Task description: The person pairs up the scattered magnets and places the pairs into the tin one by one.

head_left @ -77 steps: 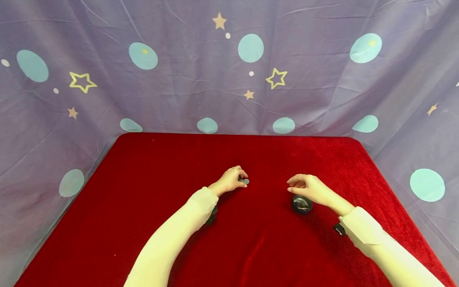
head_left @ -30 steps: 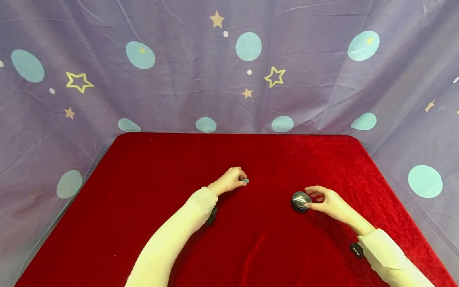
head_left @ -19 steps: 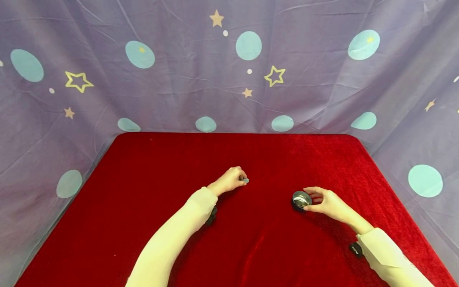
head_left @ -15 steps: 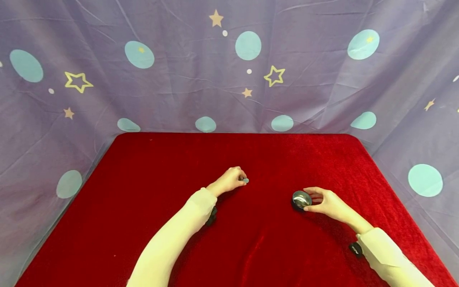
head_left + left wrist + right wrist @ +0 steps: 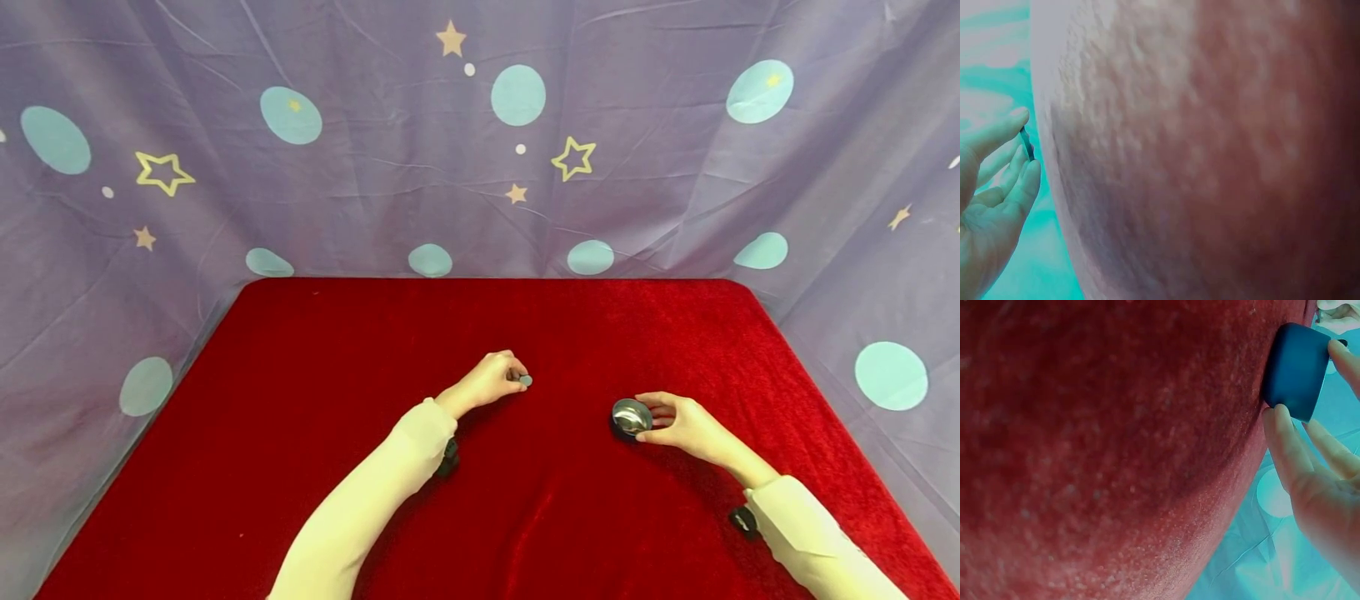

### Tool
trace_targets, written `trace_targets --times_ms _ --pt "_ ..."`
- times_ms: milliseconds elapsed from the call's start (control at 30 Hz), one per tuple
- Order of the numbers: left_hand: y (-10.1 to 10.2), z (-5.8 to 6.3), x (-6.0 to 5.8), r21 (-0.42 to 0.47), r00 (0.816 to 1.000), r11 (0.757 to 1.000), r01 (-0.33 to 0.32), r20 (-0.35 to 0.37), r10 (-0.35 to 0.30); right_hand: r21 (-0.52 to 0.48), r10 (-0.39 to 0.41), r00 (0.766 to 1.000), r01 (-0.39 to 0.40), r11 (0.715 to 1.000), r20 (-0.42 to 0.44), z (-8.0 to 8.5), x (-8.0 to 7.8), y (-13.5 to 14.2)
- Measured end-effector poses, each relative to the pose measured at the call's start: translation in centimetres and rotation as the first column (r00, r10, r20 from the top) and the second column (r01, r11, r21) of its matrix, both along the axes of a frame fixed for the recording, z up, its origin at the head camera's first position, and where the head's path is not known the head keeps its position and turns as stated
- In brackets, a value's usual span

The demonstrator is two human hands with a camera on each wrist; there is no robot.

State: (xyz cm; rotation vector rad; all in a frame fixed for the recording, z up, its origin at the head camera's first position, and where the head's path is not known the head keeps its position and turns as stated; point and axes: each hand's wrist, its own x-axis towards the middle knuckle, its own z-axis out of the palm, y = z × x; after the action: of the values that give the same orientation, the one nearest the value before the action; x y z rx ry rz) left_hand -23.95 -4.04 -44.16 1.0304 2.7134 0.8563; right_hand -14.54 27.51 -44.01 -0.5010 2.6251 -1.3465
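My left hand point(image 5: 489, 380) pinches a small flat grey disc point(image 5: 526, 380) between thumb and fingertips, close over the red cloth. In the left wrist view the disc point(image 5: 1027, 144) shows edge-on as a thin dark sliver. To its right stands a small round bowl point(image 5: 632, 417), dark outside and shiny metallic inside. My right hand point(image 5: 686, 427) holds it from the right, thumb on the near side and fingers at the far side. The right wrist view gives the smooth dark wall of the bowl point(image 5: 1296, 372) with fingertips against it.
A red velvety cloth point(image 5: 360, 333) covers the table, with a crease point(image 5: 525, 533) near the front. Behind and at both sides hangs a purple curtain point(image 5: 420, 125) with stars and dots. Dark wrist cameras sit under both cuffs.
My right hand has gone from above the bowl to its right side and taken hold of it. My left hand, with the disc, has just shifted slightly right. Two grey discs showed there earlier.
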Motion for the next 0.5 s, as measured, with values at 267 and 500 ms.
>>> trace_targets --times_ms 267,500 --pt "1.0 0.4 0.7 0.021 0.999 0.999 0.041 -0.012 -0.040 0.008 -0.001 1.000 0.001 1.000 -0.011 -0.1 -0.1 0.0" --pt "2.2 0.8 1.3 0.030 0.998 0.998 0.063 -0.014 -0.062 0.003 0.007 1.000 -0.007 1.000 -0.008 -0.4 -0.1 0.2"
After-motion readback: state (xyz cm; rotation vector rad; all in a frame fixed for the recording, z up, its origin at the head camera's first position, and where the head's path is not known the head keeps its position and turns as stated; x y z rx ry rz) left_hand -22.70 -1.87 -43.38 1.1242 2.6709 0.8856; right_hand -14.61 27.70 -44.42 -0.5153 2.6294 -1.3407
